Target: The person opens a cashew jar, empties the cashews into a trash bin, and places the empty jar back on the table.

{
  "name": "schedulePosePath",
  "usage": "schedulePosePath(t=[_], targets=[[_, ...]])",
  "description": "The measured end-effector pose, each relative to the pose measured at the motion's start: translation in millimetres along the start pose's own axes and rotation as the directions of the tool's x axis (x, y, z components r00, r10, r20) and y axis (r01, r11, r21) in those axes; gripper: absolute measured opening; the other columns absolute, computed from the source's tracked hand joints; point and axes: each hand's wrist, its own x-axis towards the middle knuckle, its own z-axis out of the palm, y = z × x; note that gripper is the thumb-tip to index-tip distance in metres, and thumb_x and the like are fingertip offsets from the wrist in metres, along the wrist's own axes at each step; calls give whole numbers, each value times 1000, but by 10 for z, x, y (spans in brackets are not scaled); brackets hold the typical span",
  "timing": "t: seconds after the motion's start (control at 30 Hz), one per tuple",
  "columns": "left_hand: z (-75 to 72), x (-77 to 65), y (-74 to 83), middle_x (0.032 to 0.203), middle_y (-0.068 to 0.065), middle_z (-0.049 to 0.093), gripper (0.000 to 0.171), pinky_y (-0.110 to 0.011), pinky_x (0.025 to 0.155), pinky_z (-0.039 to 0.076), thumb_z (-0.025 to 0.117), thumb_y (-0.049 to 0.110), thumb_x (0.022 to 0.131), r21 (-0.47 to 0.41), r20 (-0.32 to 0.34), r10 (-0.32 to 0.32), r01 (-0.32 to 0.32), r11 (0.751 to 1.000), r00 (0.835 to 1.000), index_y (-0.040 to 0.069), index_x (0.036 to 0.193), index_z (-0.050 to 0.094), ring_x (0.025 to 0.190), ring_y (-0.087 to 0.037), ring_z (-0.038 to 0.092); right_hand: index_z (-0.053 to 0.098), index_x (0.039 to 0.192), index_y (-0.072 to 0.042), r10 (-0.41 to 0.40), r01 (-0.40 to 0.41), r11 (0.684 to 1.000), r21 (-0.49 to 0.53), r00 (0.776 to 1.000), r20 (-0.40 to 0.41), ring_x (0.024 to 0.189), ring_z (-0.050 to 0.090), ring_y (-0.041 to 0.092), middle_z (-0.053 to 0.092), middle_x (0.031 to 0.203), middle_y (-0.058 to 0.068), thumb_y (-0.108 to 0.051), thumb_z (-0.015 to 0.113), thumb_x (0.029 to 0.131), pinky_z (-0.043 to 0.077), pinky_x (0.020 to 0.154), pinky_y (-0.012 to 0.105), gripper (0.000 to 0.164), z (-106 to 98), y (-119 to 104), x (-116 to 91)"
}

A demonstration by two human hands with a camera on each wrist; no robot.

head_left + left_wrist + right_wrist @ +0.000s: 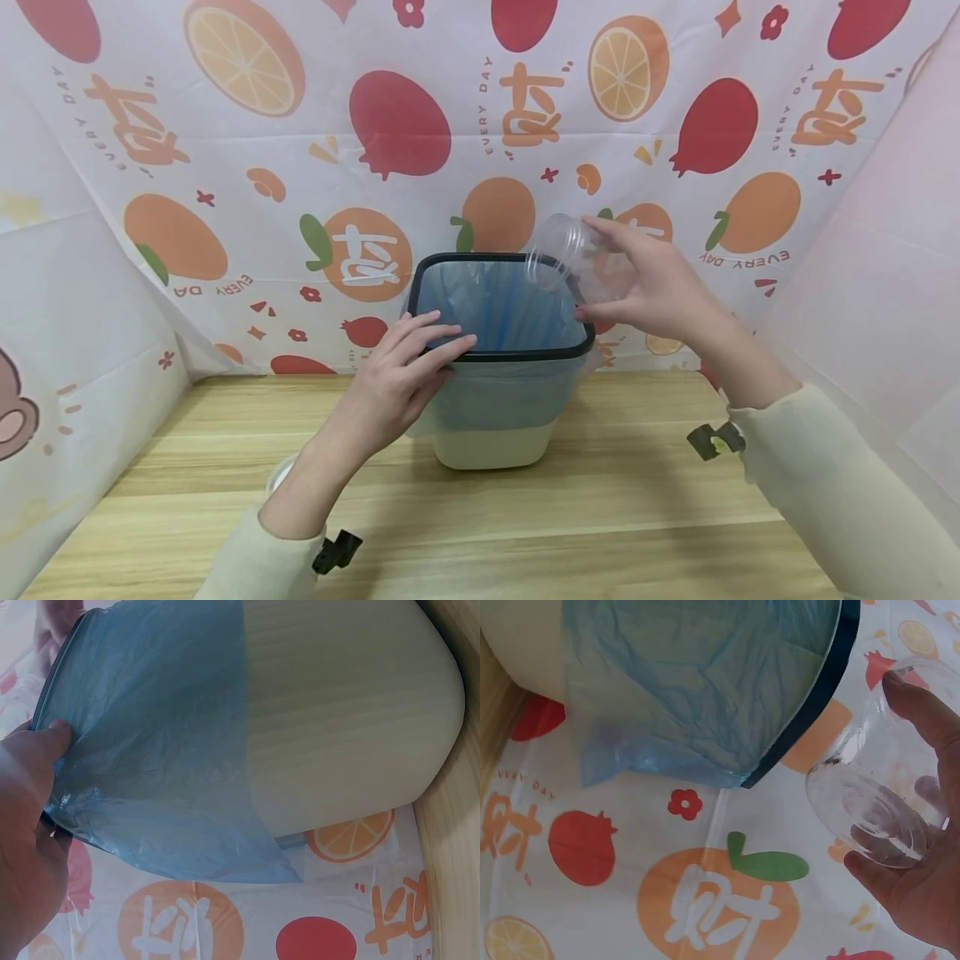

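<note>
A trash bin (491, 450) with a black rim and a cream body stands upright on the table, lined with a translucent blue trash bag (165, 735) folded down over its outside. My left hand (408, 371) holds the near left part of the rim, fingers reaching over the edge and thumb outside on the bag. With my right hand (660, 279) I grip a clear plastic jar (877, 772) between thumb and fingers. The jar is tilted, its ridged neck pointing left over the bin's right rim, its round base toward my palm. Nothing shows inside it.
Under my left forearm, a round whitish object (279, 473) is mostly hidden on the wooden table (637, 500). A fruit-printed cloth (300, 167) hangs close behind the bin, and pale cloth sides stand at left and right.
</note>
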Motion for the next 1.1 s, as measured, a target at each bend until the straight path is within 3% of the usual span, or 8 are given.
schedulePosePath(t=[0.2, 0.37, 0.53, 0.77, 0.93, 1.03, 1.1], targets=[[1, -6, 0, 135, -6, 60, 53, -62, 114, 31, 74, 8, 88, -3, -4, 1, -1, 1000, 1000, 22, 138, 62, 139, -31, 43, 39, 148, -44, 126, -121, 976, 182, 992, -11, 125, 57, 26, 56, 140, -3, -46, 91, 68, 54, 90, 54, 96, 90, 45, -94], [-1, -14, -1, 135, -5, 60, 55, -62, 114, 31, 74, 8, 88, 0, -7, -2, 2, 1000, 1000, 25, 139, 60, 139, -31, 43, 37, 149, -43, 182, -174, 937, 304, 983, 1, 128, 56, 24, 54, 141, -5, -38, 91, 71, 51, 97, 56, 95, 140, 72, -167], [2, -12, 0, 135, -5, 60, 55, -63, 113, 31, 73, 8, 89, -3, -6, 1, -1, 1000, 1000, 24, 139, 60, 139, -31, 43, 38, 150, -39, 209, -182, 893, 412, 978, -20, 129, 56, 22, 55, 142, -4, -26, 90, 73, 49, 102, 50, 94, 164, 109, -224], [4, -8, -2, 134, -6, 60, 50, -65, 112, 30, 74, 7, 88, -2, -16, 4, -5, 1000, 1000, 20, 136, 64, 136, -35, 46, 38, 150, -36, 257, -202, 796, 571, 966, -17, 130, 56, 24, 56, 141, -1, -22, 86, 79, 47, 105, 44, 86, 174, 141, -295], [5, -7, -2, 134, -6, 60, 51, -64, 113, 31, 73, 8, 88, -2, -13, 3, -3, 1000, 1000, 21, 137, 63, 136, -36, 46, 37, 151, -37, 272, -183, 775, 605, 961, -58, 131, 54, 25, 54, 143, 1, -18, 84, 81, 46, 107, 45, 86, 191, 180, -367], [7, -5, -2, 135, -6, 60, 52, -63, 113, 31, 74, 8, 88, -2, -16, 5, -5, 1000, 1000, 22, 137, 62, 136, -35, 46, 34, 152, -36, 293, -187, 758, 625, 953, -70, 133, 52, 26, 51, 145, 2, -16, 81, 84, 45, 108, 38, 85, 205, 216, -439], [9, -3, -3, 135, -6, 60, 52, -63, 113, 31, 74, 8, 88, -2, -18, 7, -7, 1000, 1000, 22, 137, 62, 136, -35, 46, 34, 153, -32, 303, -178, 724, 666, 950, -76, 134, 50, 28, 50, 146, 3, -13, 78, 86, 48, 104, 31, 82, 223, 236, -496]])
